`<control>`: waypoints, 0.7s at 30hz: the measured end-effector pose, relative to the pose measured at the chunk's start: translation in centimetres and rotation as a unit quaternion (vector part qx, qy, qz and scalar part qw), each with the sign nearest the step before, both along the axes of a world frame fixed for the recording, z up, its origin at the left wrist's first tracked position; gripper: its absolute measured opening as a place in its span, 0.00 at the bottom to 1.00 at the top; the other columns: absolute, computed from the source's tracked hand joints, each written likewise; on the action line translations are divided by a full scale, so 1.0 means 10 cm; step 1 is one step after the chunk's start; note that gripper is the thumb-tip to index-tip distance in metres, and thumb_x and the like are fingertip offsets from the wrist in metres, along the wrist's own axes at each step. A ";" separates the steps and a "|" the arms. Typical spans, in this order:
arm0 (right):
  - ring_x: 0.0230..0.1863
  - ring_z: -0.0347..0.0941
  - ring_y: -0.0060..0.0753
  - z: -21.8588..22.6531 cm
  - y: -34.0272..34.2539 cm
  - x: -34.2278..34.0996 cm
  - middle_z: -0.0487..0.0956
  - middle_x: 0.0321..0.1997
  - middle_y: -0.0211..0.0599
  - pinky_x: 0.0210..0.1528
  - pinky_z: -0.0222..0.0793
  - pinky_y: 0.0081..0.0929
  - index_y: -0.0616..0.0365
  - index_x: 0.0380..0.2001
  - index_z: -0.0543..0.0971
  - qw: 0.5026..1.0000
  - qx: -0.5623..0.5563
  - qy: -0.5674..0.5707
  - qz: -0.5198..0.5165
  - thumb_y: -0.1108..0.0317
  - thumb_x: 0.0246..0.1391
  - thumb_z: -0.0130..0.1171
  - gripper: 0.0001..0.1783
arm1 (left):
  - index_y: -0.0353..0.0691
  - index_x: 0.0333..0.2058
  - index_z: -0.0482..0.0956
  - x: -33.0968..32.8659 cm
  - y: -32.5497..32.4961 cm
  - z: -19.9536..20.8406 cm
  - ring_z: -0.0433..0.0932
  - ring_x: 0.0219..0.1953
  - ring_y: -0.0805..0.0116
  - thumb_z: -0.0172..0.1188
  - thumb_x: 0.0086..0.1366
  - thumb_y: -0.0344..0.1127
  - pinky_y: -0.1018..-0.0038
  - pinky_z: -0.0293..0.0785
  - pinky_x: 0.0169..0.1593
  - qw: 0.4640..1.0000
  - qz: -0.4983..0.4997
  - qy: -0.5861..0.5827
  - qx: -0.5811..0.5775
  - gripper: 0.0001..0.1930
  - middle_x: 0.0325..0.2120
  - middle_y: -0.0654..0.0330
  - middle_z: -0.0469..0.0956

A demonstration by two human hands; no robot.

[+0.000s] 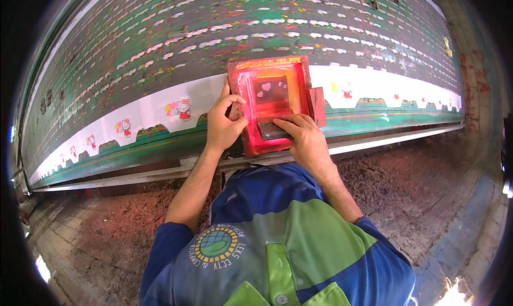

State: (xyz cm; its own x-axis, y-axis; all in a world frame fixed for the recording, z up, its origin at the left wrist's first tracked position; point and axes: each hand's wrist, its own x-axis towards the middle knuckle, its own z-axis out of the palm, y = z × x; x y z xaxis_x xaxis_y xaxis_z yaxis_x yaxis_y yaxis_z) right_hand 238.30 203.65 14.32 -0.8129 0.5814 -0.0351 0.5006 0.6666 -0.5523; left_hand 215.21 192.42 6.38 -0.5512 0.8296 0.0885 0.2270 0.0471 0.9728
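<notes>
A small red-stained screen-printing frame [233,71] lies over a white cut fabric strip [206,95] on the long table. Heart shapes show in its dark mesh window, and red ink coats the inside. My left hand [222,121] is closed round the frame's left side, thumb and fingers gripping the edge. Inside the frame's near end, my right hand [310,143] presses a dark flat squeegee [273,129] against the mesh, fingers on top of it. A reddish block [317,107] sticks out at the frame's right side.
Along the strip are several printed cartoon figures with balloons [124,127], left and right of the frame. The wide green-grey table [187,55] carries rows of ink marks. A pale metal rail [128,179] runs along its near edge, above a dirty brick floor [133,210].
</notes>
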 end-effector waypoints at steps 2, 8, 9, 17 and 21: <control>0.62 0.81 0.52 0.06 0.21 0.23 0.87 0.58 0.39 0.66 0.80 0.47 0.51 0.58 0.89 1.000 -0.010 0.008 -0.002 0.85 0.48 0.63 0.32 | 0.40 0.44 0.85 0.26 0.18 0.14 0.64 0.82 0.43 0.68 0.52 0.21 0.60 0.70 0.74 0.999 -0.002 0.040 0.010 0.19 0.80 0.31 0.60; 0.63 0.80 0.53 0.00 1.00 1.26 0.86 0.57 0.40 0.66 0.81 0.46 0.51 0.58 0.89 0.999 0.024 0.019 -0.010 0.84 0.47 0.64 0.32 | 0.39 0.45 0.84 1.27 1.07 0.07 0.65 0.82 0.41 0.71 0.51 0.23 0.60 0.70 0.75 0.999 -0.002 0.039 0.026 0.19 0.78 0.26 0.61; 0.63 0.80 0.52 -0.02 1.10 1.38 0.86 0.57 0.40 0.66 0.81 0.46 0.50 0.58 0.89 0.999 0.027 0.018 -0.014 0.84 0.47 0.64 0.33 | 0.39 0.45 0.84 1.39 1.20 0.05 0.64 0.82 0.41 0.71 0.51 0.23 0.61 0.70 0.75 0.999 -0.002 0.039 0.023 0.20 0.78 0.26 0.61; 0.64 0.78 0.53 -0.16 1.38 1.75 0.83 0.60 0.42 0.70 0.78 0.47 0.52 0.60 0.87 0.999 0.037 0.033 0.000 0.86 0.47 0.63 0.35 | 0.39 0.47 0.82 1.56 1.51 -0.24 0.57 0.85 0.47 0.70 0.55 0.21 0.65 0.63 0.78 0.981 -0.010 -0.168 -0.096 0.20 0.81 0.29 0.57; 0.64 0.78 0.53 -0.15 1.48 1.78 0.83 0.60 0.42 0.70 0.78 0.47 0.53 0.59 0.87 0.999 0.012 0.050 0.005 0.86 0.48 0.62 0.34 | 0.39 0.48 0.82 1.58 1.52 -0.19 0.56 0.85 0.49 0.68 0.56 0.20 0.66 0.62 0.78 0.975 -0.006 -0.206 -0.087 0.20 0.82 0.30 0.57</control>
State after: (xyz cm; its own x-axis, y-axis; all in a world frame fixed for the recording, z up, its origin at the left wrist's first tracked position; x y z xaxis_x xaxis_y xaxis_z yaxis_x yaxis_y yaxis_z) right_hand 256.07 218.40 12.85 -0.8169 0.5735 0.0609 0.4370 0.6844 -0.5836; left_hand 231.05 207.61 4.51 -0.5004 0.8187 -0.2818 -0.1800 0.2199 0.9588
